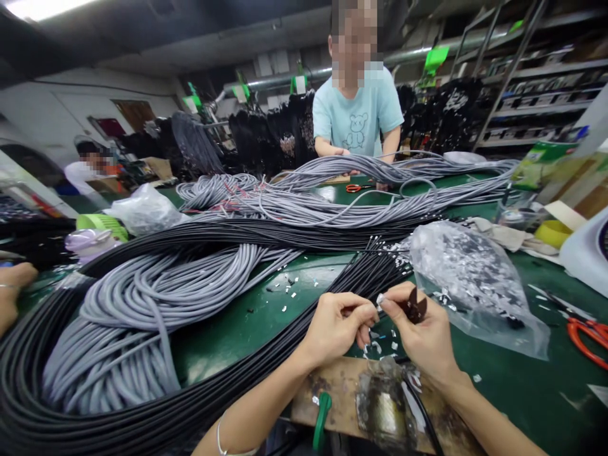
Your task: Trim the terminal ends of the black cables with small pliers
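My left hand (339,324) is closed, thumb against fingers, at the middle right of the view; what lies in its pinch I cannot make out. Beside it, my right hand (425,332) pinches a small silvery-white piece (380,299) between thumb and forefinger, almost touching the left fingertips. A dark brown object (416,306) with pointed parts sticks up from the right hand's curled fingers; its kind is unclear. Under both hands lies a worn wooden board (339,377) with scraps near it. A bundle of black cables (304,329) runs beside my left hand, its ends (375,244) just beyond.
A clear plastic bag (468,272) of small silvery pieces lies right of the black cables. Red-handled scissors (586,335) rest at far right. Coiled grey cables (166,297) cover the green table's (209,348) left. A co-worker (358,114) stands opposite; another person's hand (14,285) shows at left.
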`<action>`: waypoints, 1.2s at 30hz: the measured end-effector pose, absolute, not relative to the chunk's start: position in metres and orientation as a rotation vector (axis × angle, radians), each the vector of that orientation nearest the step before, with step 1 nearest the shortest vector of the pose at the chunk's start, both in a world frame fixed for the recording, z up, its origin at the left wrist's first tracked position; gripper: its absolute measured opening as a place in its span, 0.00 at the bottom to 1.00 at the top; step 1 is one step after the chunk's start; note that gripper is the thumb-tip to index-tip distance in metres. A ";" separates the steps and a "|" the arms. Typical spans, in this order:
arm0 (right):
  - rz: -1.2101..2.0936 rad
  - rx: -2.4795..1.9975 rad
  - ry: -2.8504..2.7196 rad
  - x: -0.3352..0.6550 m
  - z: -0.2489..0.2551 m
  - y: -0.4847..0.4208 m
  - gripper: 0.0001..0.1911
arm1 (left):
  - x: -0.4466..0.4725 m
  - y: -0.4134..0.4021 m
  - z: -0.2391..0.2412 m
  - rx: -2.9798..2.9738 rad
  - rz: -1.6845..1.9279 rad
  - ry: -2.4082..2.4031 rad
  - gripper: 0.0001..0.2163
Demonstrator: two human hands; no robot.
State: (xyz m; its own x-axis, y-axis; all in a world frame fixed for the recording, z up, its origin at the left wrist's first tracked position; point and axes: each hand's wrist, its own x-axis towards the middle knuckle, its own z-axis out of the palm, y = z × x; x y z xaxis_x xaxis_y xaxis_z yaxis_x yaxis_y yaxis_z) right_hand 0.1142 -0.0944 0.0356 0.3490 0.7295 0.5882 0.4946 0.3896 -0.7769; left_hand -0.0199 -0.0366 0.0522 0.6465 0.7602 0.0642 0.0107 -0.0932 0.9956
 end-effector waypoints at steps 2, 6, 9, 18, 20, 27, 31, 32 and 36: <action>0.252 -1.182 -1.317 0.114 0.036 -0.095 0.07 | -0.021 -0.037 0.053 1.526 0.686 0.600 0.15; 0.523 -1.144 -1.251 0.115 0.036 -0.096 0.10 | -0.023 -0.036 0.057 1.485 0.653 0.558 0.20; 0.755 -1.118 -1.078 0.115 0.037 -0.097 0.13 | -0.023 -0.036 0.060 1.482 0.622 0.556 0.21; 0.560 -1.197 -1.107 0.118 0.034 -0.092 0.13 | -0.022 -0.037 0.051 1.518 0.629 0.577 0.18; 0.469 -1.238 -1.063 0.117 0.030 -0.090 0.13 | -0.023 -0.037 0.048 1.734 0.815 0.691 0.13; -0.071 -1.295 -1.260 0.108 0.033 -0.099 0.04 | -0.026 -0.041 0.043 2.600 1.362 0.792 0.09; -0.119 -1.307 -1.329 0.109 0.034 -0.100 0.04 | -0.025 -0.043 0.040 2.748 1.329 0.832 0.11; -0.073 -1.318 -1.311 0.110 0.035 -0.099 0.05 | -0.025 -0.043 0.039 2.746 1.321 0.821 0.09; 0.070 -1.260 -1.297 0.112 0.036 -0.097 0.06 | -0.027 -0.043 0.039 2.751 1.387 0.801 0.06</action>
State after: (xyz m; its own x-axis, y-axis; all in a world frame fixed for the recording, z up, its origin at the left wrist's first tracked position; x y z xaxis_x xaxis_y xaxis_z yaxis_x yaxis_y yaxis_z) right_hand 0.1124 -0.0967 0.0362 0.3632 0.6544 0.6632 0.5797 0.3986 -0.7107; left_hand -0.0274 -0.0432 0.0386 0.4939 0.4164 0.7633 0.4529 -0.8726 0.1829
